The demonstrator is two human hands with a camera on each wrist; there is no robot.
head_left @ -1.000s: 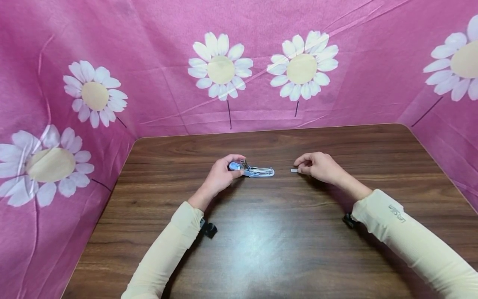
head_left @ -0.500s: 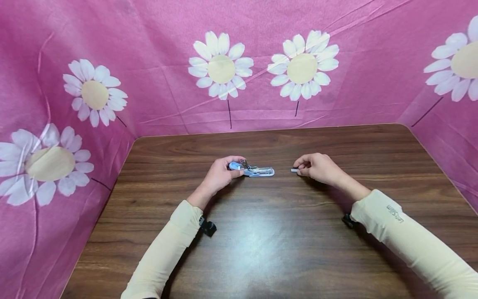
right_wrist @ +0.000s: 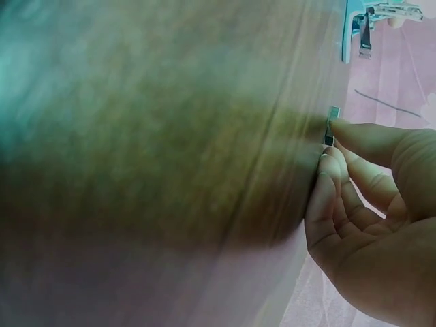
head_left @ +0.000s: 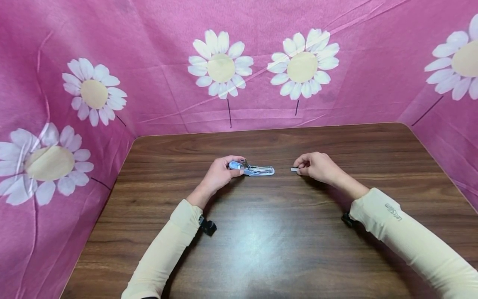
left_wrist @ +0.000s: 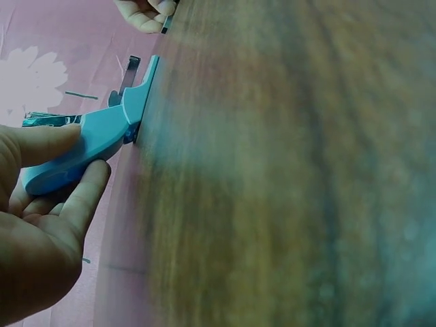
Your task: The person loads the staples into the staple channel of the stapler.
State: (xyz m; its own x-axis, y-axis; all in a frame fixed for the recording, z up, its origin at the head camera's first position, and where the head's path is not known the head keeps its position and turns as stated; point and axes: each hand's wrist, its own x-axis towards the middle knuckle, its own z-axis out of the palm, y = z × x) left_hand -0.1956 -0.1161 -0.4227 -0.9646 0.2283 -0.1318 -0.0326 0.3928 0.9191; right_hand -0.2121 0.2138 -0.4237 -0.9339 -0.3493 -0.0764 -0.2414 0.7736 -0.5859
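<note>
A light-blue stapler (head_left: 261, 171) stands opened up on the table, its metal magazine showing. My left hand (head_left: 218, 174) grips its hinge end between thumb and fingers; in the left wrist view the stapler (left_wrist: 102, 136) appears side-on with the thumb on its near side. To the right, my right hand (head_left: 317, 167) pinches a short strip of staples (head_left: 294, 169) between thumb and fingertips, just above or touching the table. A small gap separates the strip from the stapler's front end. In the right wrist view the strip of staples (right_wrist: 333, 114) juts past the thumb.
The brown wood-grain table (head_left: 254, 241) reaches back to a pink cloth (head_left: 160, 74) printed with white flowers, which hangs behind it and at both sides. Black camera straps (head_left: 207, 225) sit at the wrists.
</note>
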